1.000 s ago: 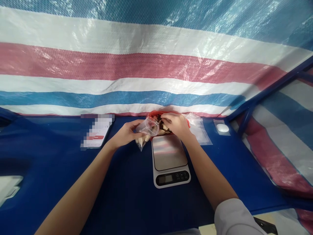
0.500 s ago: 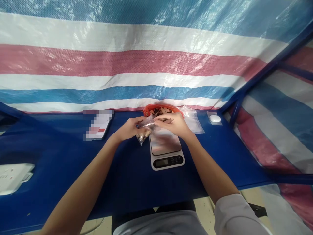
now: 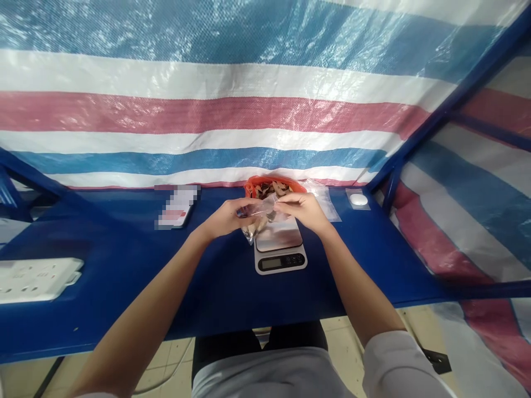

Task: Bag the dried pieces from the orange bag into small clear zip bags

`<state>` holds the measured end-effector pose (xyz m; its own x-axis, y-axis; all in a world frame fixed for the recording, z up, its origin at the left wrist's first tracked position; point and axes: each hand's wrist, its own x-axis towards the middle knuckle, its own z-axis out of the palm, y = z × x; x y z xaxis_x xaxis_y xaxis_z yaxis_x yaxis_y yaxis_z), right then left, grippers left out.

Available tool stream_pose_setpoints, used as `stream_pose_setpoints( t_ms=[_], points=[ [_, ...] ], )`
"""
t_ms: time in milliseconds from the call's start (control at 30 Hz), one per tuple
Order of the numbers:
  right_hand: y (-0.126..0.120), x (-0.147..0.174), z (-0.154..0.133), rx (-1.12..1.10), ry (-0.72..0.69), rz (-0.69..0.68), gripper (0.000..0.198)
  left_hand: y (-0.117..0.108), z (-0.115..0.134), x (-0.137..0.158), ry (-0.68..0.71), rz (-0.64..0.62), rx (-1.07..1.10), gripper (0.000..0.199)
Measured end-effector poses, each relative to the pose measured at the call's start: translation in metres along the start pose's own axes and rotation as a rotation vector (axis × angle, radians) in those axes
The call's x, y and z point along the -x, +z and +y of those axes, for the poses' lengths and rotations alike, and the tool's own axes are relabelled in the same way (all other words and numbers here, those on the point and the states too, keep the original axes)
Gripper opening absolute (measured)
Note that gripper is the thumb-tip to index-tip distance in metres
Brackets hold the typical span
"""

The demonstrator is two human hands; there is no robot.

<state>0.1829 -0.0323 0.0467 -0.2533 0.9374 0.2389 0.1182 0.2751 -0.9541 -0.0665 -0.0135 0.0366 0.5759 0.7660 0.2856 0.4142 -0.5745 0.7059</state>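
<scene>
My left hand [image 3: 228, 217] is closed on the left side of a small clear plastic bag [image 3: 262, 208], which has pale dried pieces in its lower part. My right hand [image 3: 305, 211] pinches the bag's upper right edge between thumb and fingers. Both hands hold the bag above a white kitchen scale [image 3: 279, 262] with a shiny square plate, a dark display and buttons at its front. Just behind the hands sits an orange-red bag [image 3: 253, 182] full of brown dried pieces. My hands hide part of the scale plate and of that bag.
Flat clear plastic bags [image 3: 326, 202] lie right of the orange-red bag. Further right is a round white object [image 3: 358, 200] on a clear wrapper. A phone [image 3: 182, 207], partly blurred out, and a white power strip [image 3: 39, 280] lie on the left of the blue table [image 3: 224, 298]. Striped sheeting [image 3: 232, 113] hangs behind.
The camera view has shifted slightly. The small bag has moved a little to the right relative to the scale, with both hands still on it and its top stretched between them.
</scene>
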Motion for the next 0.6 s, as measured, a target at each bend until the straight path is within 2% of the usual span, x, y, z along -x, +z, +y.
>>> stream_pose_setpoints(
  t_ms=[133, 267, 433, 600],
  points=[
    [-0.015, 0.013, 0.015, -0.078, 0.107, 0.095, 0.035, 0.016, 0.001, 0.015, 0.117, 0.151, -0.130, 0.043],
    [-0.025, 0.022, 0.031, -0.130, 0.199, 0.158, 0.038, 0.037, 0.009, 0.030, 0.114, 0.264, -0.321, 0.039],
    [-0.035, 0.026, 0.048, -0.149, 0.252, 0.169, 0.040, 0.056, 0.010, 0.037, 0.072, 0.210, -0.419, 0.048],
    [-0.046, 0.030, 0.057, -0.122, 0.287, 0.143, 0.041, 0.056, 0.004, 0.031, 0.062, 0.146, -0.369, 0.053]
  ],
)
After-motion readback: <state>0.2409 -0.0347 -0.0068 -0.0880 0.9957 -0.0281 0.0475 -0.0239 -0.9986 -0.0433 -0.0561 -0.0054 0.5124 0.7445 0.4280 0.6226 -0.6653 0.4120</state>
